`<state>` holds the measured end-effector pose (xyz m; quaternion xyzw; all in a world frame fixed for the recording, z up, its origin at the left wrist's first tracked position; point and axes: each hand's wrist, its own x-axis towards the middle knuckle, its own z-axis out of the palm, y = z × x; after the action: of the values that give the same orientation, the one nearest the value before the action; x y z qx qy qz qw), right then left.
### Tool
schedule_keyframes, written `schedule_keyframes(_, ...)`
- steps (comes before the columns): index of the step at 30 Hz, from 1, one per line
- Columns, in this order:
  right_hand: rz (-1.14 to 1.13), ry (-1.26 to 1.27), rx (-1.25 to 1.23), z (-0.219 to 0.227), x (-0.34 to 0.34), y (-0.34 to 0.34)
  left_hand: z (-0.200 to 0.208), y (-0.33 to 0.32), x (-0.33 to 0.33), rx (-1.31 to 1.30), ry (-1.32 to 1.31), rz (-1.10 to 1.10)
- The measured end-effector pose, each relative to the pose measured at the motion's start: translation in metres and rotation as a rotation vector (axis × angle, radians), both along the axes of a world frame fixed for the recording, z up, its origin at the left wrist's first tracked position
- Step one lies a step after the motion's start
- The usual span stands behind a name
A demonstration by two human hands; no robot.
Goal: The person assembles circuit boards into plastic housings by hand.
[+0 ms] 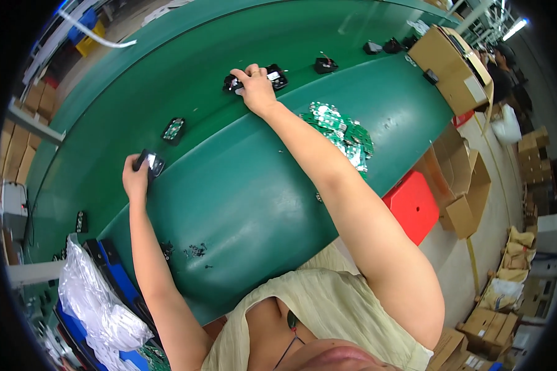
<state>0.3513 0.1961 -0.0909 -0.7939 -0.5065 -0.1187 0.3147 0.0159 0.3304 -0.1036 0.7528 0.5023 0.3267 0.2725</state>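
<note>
- Left hand (135, 177) is gripping one black casing (151, 162) by its end, thumb and fingers closed on it. It sits at the near edge of the green conveyor belt (120, 114), and its pale face is too small to read.
- Right hand (258, 91) is farther up the belt, fingers spread over some dark parts (279, 76). They poke out on both sides of it, so I can't tell how many there are or whether it's actually gripping. There's a whitish patch by the fingers, no idea what it says.
- Between the hands: one open casing (174, 131) with a green board showing.
- Just past the right hand: one black box-shaped part (325, 64), then a few more dark ones bunched toward the far end, too small to count.
- Green worktop (247, 191): one heap of green circuit boards (356, 137) by the right forearm, overlapping too much to count, plus some black bits (197, 250) near the left forearm.
- Outer stuff: one carton (444, 74) with a white label (475, 89) I can't read, one red stool (413, 207), one open cardboard box (461, 185), and clear plastic wrap (93, 294) at lower left.
</note>
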Motion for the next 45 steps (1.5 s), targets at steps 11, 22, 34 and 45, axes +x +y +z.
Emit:
schedule_keyframes(11,0.276,0.186,-0.007,0.031,-0.014,-0.091,0.039,-0.144,0.084,-0.153,-0.165,-0.497)
schedule_keyframes(22,0.384,0.081,-0.076,0.055,-0.007,-0.156,0.050,-0.200,0.148,0.012,0.120,-0.723)
schedule_keyframes(34,0.019,0.298,0.243,0.060,0.004,-0.224,0.035,-0.088,0.281,0.540,0.003,-0.550)
schedule_keyframes(45,-0.193,-0.021,-0.203,0.031,0.008,-0.228,0.012,-0.075,0.309,0.192,0.202,-0.584)
